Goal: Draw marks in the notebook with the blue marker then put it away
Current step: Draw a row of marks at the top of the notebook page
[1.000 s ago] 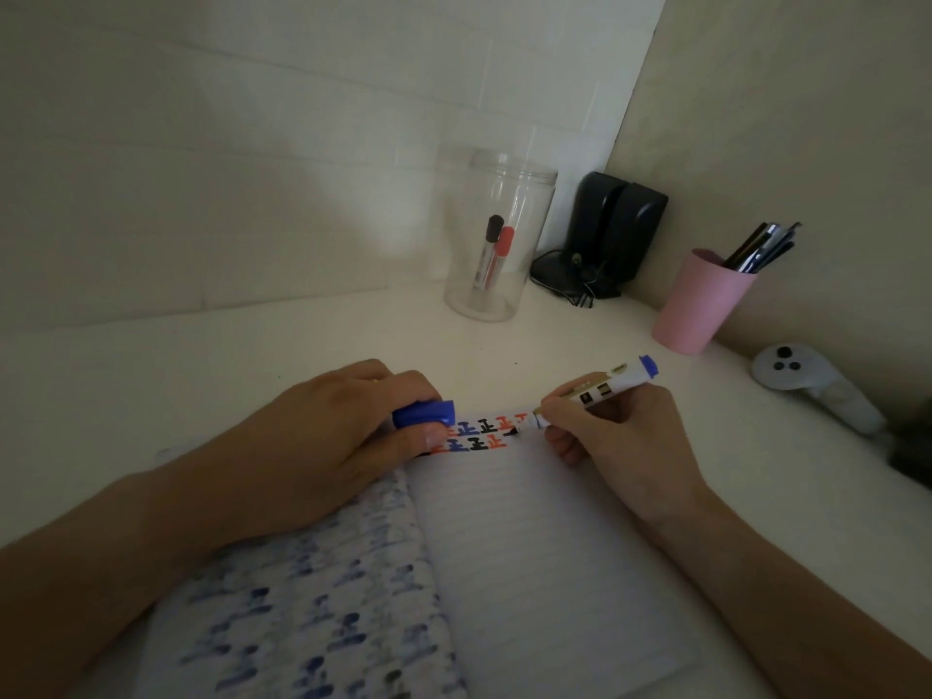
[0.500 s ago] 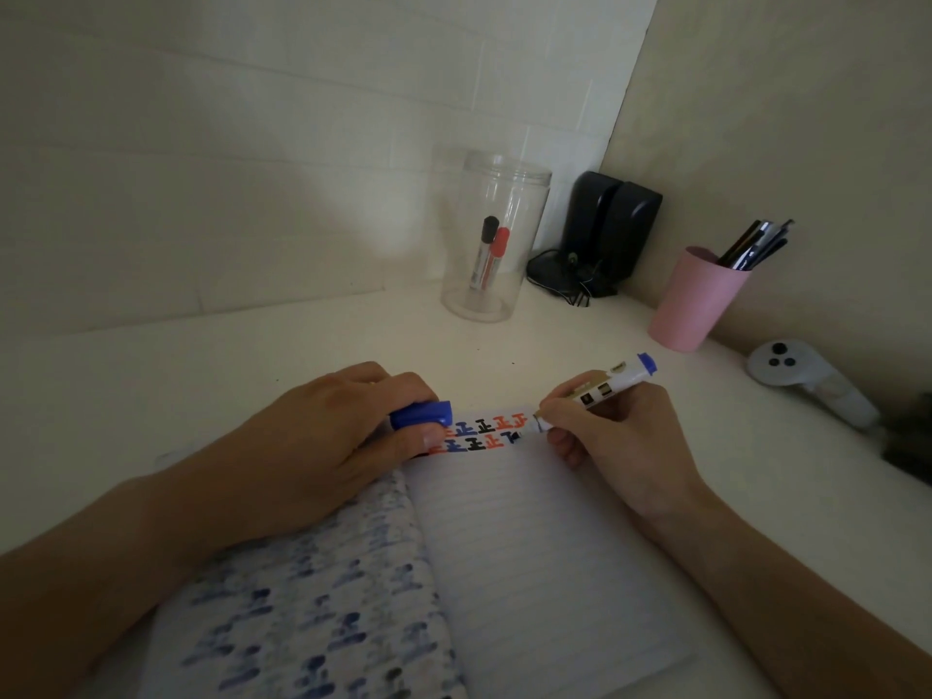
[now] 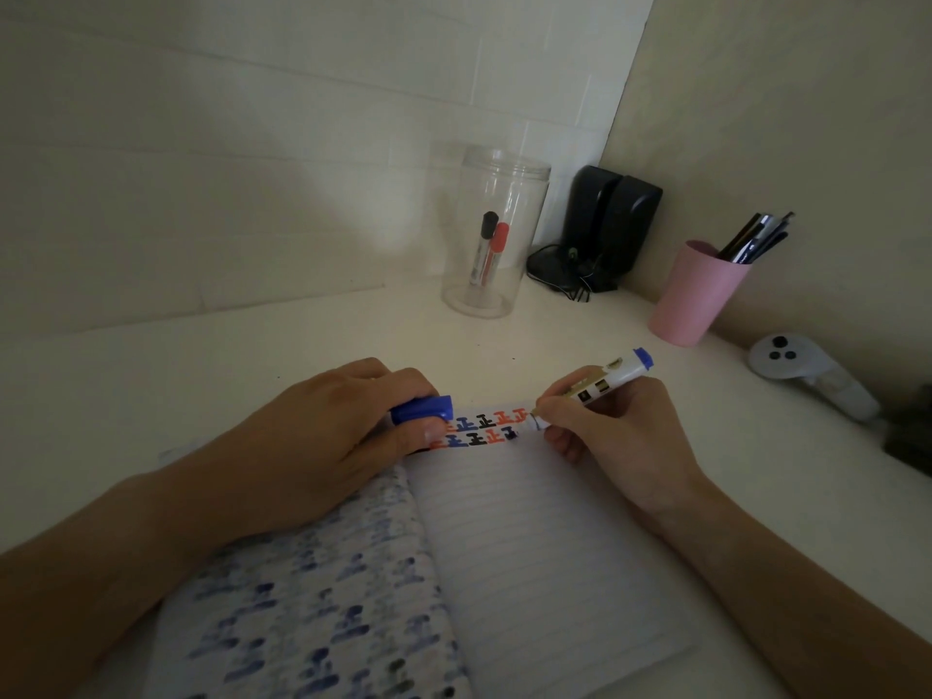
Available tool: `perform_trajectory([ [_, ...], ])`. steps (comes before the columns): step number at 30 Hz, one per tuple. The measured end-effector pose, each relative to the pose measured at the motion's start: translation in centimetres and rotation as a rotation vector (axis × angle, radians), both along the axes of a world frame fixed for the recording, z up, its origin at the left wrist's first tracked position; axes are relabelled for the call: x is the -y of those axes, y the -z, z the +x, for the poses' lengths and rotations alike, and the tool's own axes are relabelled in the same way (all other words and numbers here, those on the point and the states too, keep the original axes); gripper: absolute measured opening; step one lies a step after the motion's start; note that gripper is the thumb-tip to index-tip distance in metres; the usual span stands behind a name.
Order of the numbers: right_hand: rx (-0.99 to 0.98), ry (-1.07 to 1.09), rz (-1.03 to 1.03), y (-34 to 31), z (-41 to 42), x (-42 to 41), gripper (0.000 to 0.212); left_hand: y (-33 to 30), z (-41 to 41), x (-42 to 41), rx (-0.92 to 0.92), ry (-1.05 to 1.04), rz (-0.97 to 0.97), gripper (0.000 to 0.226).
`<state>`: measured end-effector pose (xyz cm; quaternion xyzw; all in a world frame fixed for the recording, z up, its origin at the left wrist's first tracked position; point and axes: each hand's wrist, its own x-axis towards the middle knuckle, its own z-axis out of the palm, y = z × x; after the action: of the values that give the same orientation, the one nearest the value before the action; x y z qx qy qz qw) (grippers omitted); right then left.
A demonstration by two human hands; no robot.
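My view is dim and grainy; a soft pale patch lights the wall, the counter stays murky, and edges bow outward.

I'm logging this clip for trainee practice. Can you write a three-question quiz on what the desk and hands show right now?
1. True or false: the blue cap is on the blue marker.
2. Which markers stand in the clear jar? A) black and red B) blue and green C) none
3. Fill in: the marker's tip meets the notebook at the right end of the ______ row of marks.

Key
1. False: the left hand holds the cap; the right hand holds the uncapped marker.
2. A
3. Second; the page below it is bare lines.
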<state>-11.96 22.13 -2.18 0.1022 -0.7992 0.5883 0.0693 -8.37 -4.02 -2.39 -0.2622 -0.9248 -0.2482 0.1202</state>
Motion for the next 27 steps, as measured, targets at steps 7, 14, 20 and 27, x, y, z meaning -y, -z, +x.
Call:
perform_trajectory([
  [7, 0.016, 0.013, 0.031, -0.1, 0.2, 0.1, 0.006, 0.1, -0.1, 0.0, 0.010, -0.007, 0.004, 0.028],
  [14, 0.023, 0.095, 0.030, 0.1, -0.3, -0.1, 0.009, 0.1, -0.1, 0.0, -0.006, -0.003, 0.006, 0.030],
  [20, 0.086, 0.126, -0.177, -0.8, 0.1, 0.1, 0.010, -0.1, 0.0, 0.0, -0.004, 0.001, -0.004, 0.037],
  [27, 0.226, 0.137, -0.317, -4.0, 0.1, 3.6, 0.006, -0.8, 0.7, -0.4, -0.038, -0.049, -0.040, 0.052],
])
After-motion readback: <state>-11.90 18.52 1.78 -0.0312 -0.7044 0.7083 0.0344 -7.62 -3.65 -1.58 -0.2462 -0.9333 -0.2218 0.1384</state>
